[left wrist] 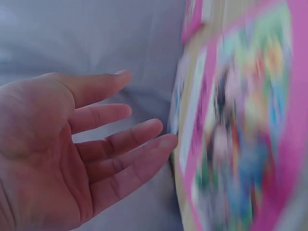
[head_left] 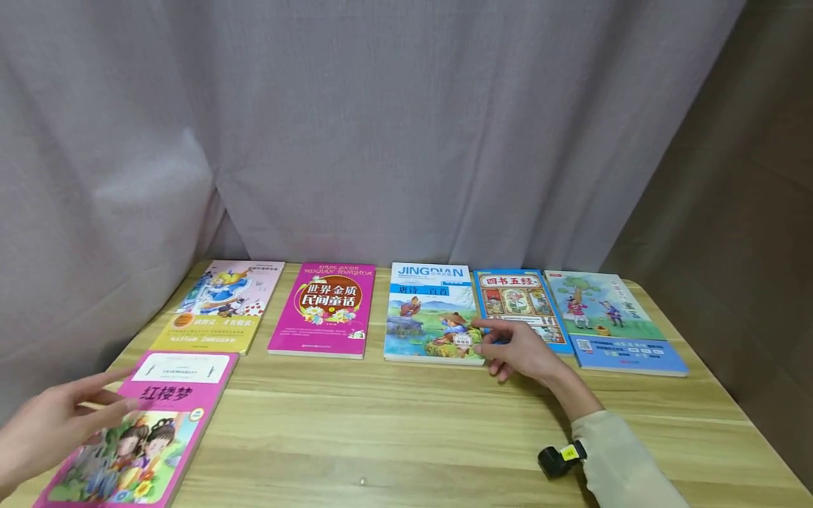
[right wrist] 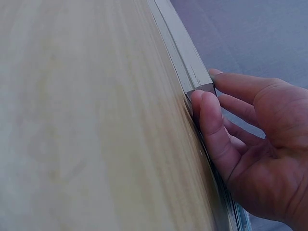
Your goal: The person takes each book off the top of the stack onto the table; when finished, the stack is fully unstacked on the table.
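Note:
My left hand (head_left: 70,416), fingers spread, hovers over the left side of a pink book (head_left: 168,395) with two cartoon figures on its cover. In the left wrist view its palm and fingers hold nothing; the pink book (left wrist: 240,144) is blurred beside them. At the lower right corner of the blue and white JINGDIAN book (head_left: 419,317) is my right hand (head_left: 517,349), its thumb and index fingertip by the edge. That book lies flat. The right wrist view shows thumb (right wrist: 211,120) and index finger close about the end of the page edges (right wrist: 185,48).
Along the back lie a yellow-bottomed book (head_left: 219,307), a magenta book (head_left: 320,310), a blue book with red characters (head_left: 524,307) and a green and blue book (head_left: 612,321). A grey curtain (head_left: 381,127) hangs behind the wooden table (head_left: 381,437).

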Demonstrator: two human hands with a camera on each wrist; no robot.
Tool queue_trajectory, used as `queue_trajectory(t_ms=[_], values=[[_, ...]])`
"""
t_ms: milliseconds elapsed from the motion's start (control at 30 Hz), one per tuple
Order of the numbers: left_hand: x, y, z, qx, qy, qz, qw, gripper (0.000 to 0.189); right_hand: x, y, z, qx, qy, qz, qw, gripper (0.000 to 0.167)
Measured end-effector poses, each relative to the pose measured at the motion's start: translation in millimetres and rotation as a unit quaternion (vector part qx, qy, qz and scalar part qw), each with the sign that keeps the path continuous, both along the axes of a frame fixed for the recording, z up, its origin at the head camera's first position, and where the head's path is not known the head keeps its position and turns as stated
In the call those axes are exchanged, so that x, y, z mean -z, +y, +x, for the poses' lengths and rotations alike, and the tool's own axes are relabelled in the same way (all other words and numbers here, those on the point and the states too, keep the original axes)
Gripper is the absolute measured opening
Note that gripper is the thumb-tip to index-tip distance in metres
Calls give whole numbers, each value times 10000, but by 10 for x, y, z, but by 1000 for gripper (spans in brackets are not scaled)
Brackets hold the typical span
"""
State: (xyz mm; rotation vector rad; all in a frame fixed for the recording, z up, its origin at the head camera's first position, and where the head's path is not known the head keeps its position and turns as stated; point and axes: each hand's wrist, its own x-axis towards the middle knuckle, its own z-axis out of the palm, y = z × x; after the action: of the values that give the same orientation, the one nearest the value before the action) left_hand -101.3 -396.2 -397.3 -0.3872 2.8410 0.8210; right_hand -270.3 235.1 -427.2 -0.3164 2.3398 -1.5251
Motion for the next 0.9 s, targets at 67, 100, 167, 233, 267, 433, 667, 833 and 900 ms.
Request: queue_trajectory(t_ms=[67,100,167,233,267,433,667,833,900], values=[[-146,224,-70,598,313,-209,9975,75,2,6,6,-18,2,-5,10000,62],[-194,318,-111,856,578,-232,9944,72,3,8,9,-20,10,-7,10000,62],[-266,504,-209,1161,966,-200,9883,66,0,11,17,10,22,-11,10000,62],[-300,676,-317,1350,1236,51,9831,62,-2,10,21,-4,47,-13,10000,62],[-311,763,-373,1402,1325,159,9811,62,-1,10,20,-11,50,-17,10000,62],[-315,1207,-663,1784,1338,1128,9683,62,2,8,8,-12,61,4,10000,62],[-303,1776,-1064,2318,1077,1777,9503,61,-23,11,23,-74,152,38,9998,65],[-269,2103,-1306,2524,987,1940,9428,62,-32,3,39,-89,129,-46,9999,66],[-253,2213,-1378,2548,888,2052,9408,62,-28,2,44,-82,123,-58,9999,65]])
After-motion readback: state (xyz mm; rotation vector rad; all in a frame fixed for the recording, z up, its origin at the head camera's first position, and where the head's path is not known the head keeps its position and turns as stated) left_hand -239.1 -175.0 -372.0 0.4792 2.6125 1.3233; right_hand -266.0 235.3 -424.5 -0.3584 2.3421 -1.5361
